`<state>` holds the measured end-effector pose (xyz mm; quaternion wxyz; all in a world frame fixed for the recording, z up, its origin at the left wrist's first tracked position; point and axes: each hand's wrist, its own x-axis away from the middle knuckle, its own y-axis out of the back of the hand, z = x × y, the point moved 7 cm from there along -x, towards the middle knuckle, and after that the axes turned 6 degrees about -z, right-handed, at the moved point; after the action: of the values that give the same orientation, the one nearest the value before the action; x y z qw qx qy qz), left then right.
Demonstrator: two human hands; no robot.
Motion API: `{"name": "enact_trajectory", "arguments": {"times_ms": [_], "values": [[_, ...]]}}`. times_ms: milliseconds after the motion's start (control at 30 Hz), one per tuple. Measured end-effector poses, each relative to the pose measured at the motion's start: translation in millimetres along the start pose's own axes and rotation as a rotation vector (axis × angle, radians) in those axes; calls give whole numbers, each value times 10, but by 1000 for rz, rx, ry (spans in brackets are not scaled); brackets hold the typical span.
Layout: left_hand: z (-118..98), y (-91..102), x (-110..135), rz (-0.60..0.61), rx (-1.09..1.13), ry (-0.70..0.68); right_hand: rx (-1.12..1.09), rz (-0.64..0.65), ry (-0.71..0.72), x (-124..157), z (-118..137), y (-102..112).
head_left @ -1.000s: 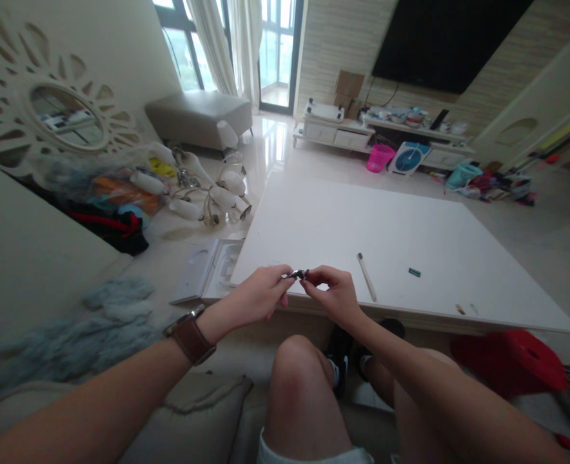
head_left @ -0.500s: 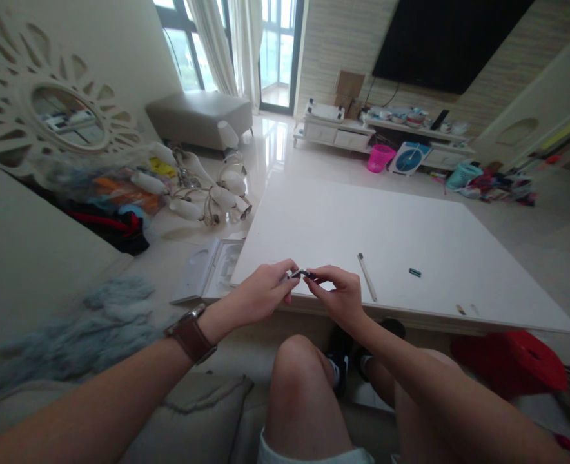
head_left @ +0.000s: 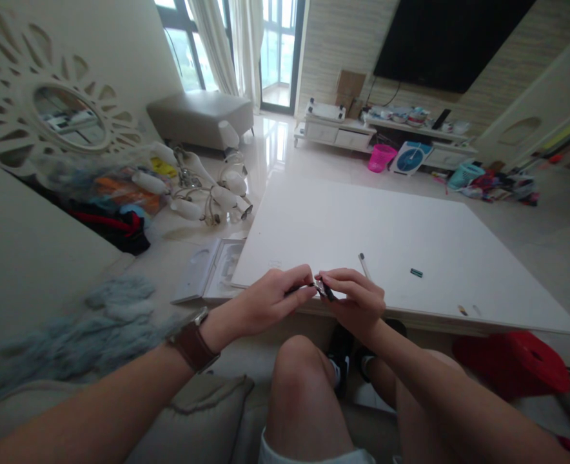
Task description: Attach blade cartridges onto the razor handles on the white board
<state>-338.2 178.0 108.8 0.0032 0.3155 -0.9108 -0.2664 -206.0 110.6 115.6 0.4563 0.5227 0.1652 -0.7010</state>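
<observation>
Nearest us, just behind the left grip, is a watch. The left grip is closed on one end of a small dark piece, and the right grip pinches its shiny end (one part or two joined, we cannot tell). The piece is between both grips, held near the close edge of the tabletop. We judge the step in hand to be close fingertip work on it; the next move calls for a steady left hold and fine control from the right. Just beyond the right grip lies a stick; farther right, a green block; well past both grips, a pink basket.
</observation>
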Motion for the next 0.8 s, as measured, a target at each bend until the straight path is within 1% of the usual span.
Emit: {"name": "enact_trajectory", "arguments": {"times_ms": [100, 233, 400, 533, 633, 800], "values": [[4, -21, 7, -5, 0, 7, 28, 10, 53, -33, 59, 25], [-11, -6, 9, -30, -7, 2, 6, 33, 65, -42, 91, 28], [-15, 11, 6, -24, 22, 5, 17, -7, 26, -38, 63, 30], [-6, 45, -2, -53, 54, 9, 1, -48, -63, -18, -38, 32], [5, 86, -6, -92, 50, 14, 6, -5, -116, 4, -108, -11], [47, 117, -10, -135, 71, 21, 16, 132, -187, 61, -189, -136]]}}
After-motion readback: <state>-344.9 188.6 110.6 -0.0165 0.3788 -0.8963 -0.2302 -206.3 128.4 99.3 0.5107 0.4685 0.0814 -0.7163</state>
